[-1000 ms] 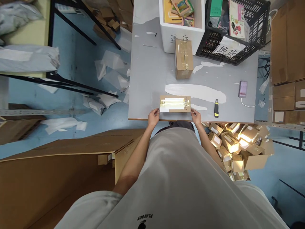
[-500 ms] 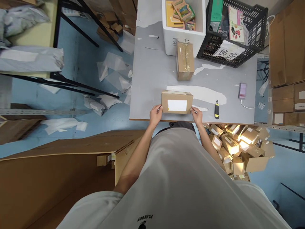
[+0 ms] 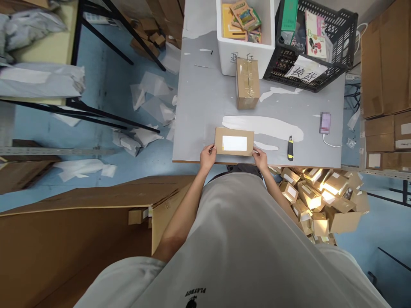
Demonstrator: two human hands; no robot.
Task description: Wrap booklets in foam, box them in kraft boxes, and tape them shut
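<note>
A small cardboard box (image 3: 218,141) with a white label (image 3: 234,143) facing up is at the table's near edge, between my two hands. My left hand (image 3: 208,156) pinches its left end, fingers closed at the lower corner. At the opposite end, my right hand (image 3: 260,158) grips the lower right corner. To the right lies a black and yellow utility knife (image 3: 290,148), apart from both hands. Farther back, a taped cardboard box (image 3: 248,83) stands against the front of a white bin (image 3: 226,55).
Booklets fill part of the white bin, and a black crate (image 3: 272,70) beside it holds books. A phone (image 3: 325,123) with a cable lies at the table's right. Piled cartons (image 3: 321,199) sit below right; a large open carton (image 3: 96,239) stands at lower left.
The labelled box has tipped so that its top face shows flatter, with its back edge lower. Both hands have shifted slightly left with it, still at its ends.
</note>
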